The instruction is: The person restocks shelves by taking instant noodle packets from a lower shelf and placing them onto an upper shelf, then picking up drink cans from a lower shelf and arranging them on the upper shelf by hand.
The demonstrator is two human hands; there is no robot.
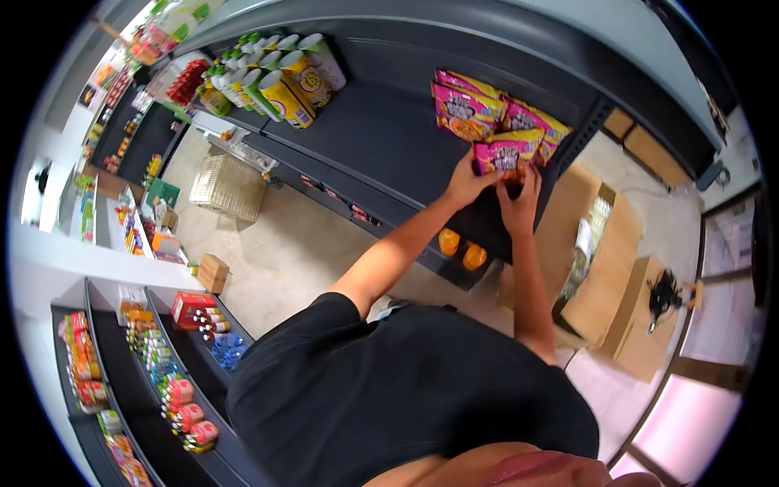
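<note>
A pink and yellow instant noodle packet (pixel 505 154) is held at the front of the dark shelf, near its right end. My left hand (pixel 469 180) grips its left side. My right hand (pixel 521 199) has its fingers bent around the packet's lower right edge. Just behind stand more packets of the same kind, with one pink packet (pixel 466 112) at the left and another (pixel 531 120) at the right, close against the held one.
Yellow and green cans (pixel 288 97) stand at the shelf's left end. Orange items (pixel 462 250) sit on a lower level. Open cardboard boxes (pixel 600 284) lie on the floor at right. A wicker basket (pixel 227 188) and stocked shelves (pixel 134 357) are at left.
</note>
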